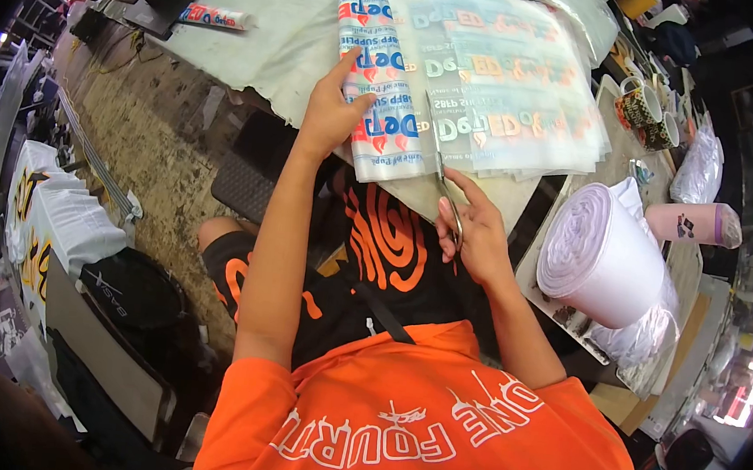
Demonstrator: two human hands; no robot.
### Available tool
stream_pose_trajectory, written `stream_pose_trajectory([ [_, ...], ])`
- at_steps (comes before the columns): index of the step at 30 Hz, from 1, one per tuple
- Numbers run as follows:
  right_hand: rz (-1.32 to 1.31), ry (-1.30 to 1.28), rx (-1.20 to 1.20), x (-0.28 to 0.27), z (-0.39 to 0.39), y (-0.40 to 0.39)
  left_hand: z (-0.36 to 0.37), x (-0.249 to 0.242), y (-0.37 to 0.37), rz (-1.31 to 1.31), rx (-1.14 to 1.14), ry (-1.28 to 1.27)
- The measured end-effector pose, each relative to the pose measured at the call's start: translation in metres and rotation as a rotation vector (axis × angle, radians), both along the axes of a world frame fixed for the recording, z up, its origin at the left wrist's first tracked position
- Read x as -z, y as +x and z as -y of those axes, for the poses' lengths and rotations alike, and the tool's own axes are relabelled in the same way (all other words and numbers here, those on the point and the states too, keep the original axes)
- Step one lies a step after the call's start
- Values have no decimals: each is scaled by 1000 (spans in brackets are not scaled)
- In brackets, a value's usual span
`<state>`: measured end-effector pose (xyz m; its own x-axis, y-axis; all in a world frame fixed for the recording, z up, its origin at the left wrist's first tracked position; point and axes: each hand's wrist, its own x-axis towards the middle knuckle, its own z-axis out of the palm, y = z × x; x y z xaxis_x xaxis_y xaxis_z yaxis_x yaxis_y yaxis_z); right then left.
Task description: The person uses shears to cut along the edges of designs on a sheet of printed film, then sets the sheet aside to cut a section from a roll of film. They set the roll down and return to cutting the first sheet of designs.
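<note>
A printed plastic sheet with blue and red lettering lies across the near part of the table, its left side doubled into a flattened roll. My left hand grips the left edge of this roll, thumb and forefinger spread on top. In my right hand is a pair of scissors, fingers through the handles. Their blades point away from me and meet the sheet at its near edge, just right of the roll. How far apart the blades are is hard to make out.
To the right stand a large white roll, a pinkish roll and patterned mugs. Another printed piece lies at the far left of the pale-covered table. A black round stool stands on the left.
</note>
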<state>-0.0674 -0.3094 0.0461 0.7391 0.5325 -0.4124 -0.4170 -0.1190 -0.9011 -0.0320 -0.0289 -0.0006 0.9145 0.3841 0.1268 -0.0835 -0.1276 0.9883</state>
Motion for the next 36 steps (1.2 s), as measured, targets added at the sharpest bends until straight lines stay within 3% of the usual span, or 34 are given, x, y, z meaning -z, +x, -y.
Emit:
stream_pose_trajectory([
  [31,126,-27,59,-5,-49,50,-1,-5,-2,-1,39,-14],
  [36,124,-51,75,-5,-56,64,-2,-5,-3,-39,49,-122],
])
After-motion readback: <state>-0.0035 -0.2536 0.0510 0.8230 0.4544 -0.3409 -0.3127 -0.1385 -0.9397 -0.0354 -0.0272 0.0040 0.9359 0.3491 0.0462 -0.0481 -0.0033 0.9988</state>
